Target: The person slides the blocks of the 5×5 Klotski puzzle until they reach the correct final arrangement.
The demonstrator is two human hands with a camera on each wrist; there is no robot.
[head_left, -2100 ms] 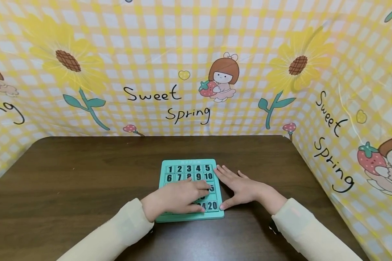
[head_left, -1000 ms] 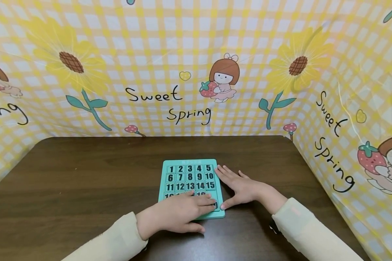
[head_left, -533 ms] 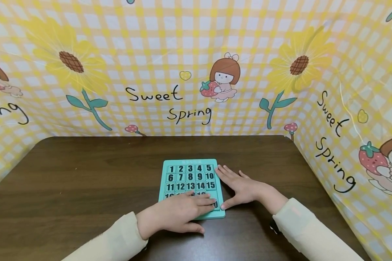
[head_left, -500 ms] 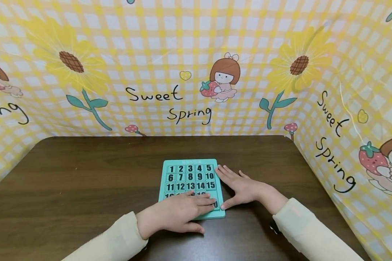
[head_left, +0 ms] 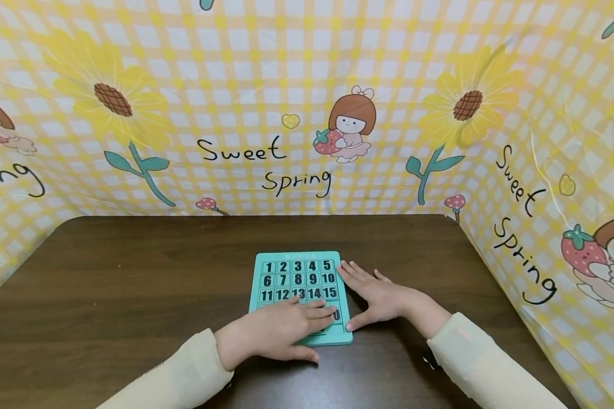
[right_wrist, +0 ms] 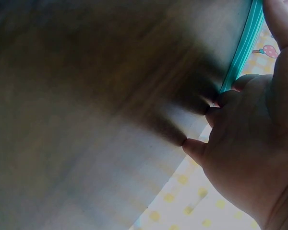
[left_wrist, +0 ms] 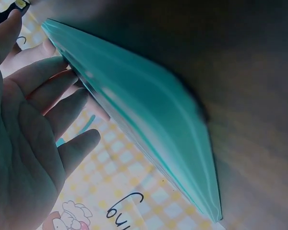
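A turquoise number slide puzzle (head_left: pixel 332 339) lies flat on the table, its upper rows reading 1 to 15 in order. My left hand (head_left: pixel 278 329) reaches over the lower rows with fairly straight fingers, the tips on a tile at the right side. That tile (head_left: pixel 336 315) shows only a 0; the left hand hides most of the lower two rows. A bare slot (head_left: pixel 336 330) is visible at the bottom right corner. My right hand (head_left: pixel 384 298) rests on the table with fingers spread, fingertips and thumb against the puzzle's right edge, as the right wrist view also shows along the frame (right_wrist: pixel 242 48).
The brown wooden table (head_left: pixel 133 284) extends around the puzzle. A yellow checked cloth (head_left: pixel 245 85) with flowers and cartoon figures hangs behind and along the sides.
My left hand has moved down from the middle rows, then slightly up with the tile showing 0, which has left the bottom right corner. The right hand stays at the edge.
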